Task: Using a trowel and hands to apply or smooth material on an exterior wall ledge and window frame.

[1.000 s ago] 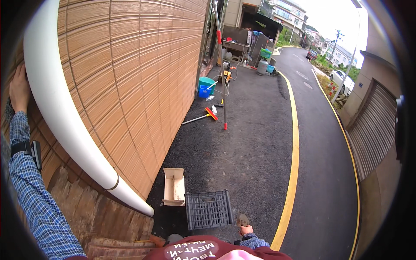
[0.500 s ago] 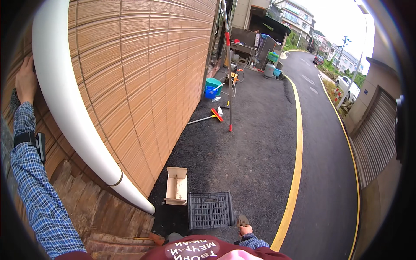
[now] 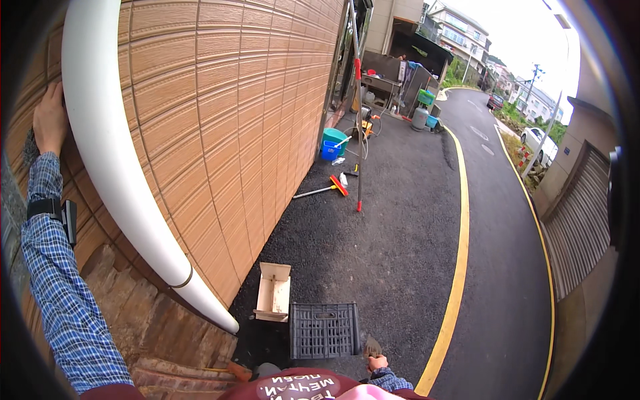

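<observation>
left hand (image 3: 50,120) slid slightly higher on wall (image 3: 220,120) beside white pipe (image 3: 113,167).

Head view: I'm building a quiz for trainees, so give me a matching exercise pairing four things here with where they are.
Things:
1. left hand
2. right hand
3. crate
4. cardboard box

Places:
A. on the asphalt, beside the foot of the white pipe
B. raised, flat against the tiled wall left of the pipe
C. low at the lower edge, holding a small brush-like thing
D. on the asphalt, right of the box, dark and slatted

Pairs: 1-B, 2-C, 3-D, 4-A
</observation>
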### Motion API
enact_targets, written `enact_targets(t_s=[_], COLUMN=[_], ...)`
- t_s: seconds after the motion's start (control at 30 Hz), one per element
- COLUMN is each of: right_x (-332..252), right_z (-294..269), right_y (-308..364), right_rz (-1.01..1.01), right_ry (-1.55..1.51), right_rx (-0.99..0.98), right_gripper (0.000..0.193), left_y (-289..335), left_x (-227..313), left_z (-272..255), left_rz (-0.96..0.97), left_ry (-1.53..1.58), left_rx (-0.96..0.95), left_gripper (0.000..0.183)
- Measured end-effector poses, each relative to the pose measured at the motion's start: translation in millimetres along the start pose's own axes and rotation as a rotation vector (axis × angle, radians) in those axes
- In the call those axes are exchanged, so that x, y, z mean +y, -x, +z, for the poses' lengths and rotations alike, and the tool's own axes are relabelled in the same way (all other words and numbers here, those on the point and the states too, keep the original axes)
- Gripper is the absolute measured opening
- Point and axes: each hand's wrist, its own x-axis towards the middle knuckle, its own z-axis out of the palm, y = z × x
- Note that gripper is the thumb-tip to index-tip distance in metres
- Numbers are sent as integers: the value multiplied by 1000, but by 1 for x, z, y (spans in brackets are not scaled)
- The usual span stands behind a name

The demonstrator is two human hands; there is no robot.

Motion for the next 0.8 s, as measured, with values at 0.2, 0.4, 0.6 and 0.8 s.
enact_targets(t_s=[0.2, 0.4, 0.6, 0.8], right_x=[14, 9, 2, 27], right_z=[-1, 1, 3, 15], right_y=[-6, -11, -8, -36], right_rz=[37, 58, 6, 16], right_ry=[-60, -9, 17, 46], right_rx=[52, 25, 5, 27], right_gripper=[38, 45, 38, 43], left_y=[0, -1, -2, -2], left_x=[-3, 3, 10, 0], left_z=[8, -5, -15, -5], left_rz=[3, -3, -15, 0], left_ry=[11, 27, 75, 54], left_rx=[9, -33, -32, -11], left_gripper=[29, 31, 33, 39])
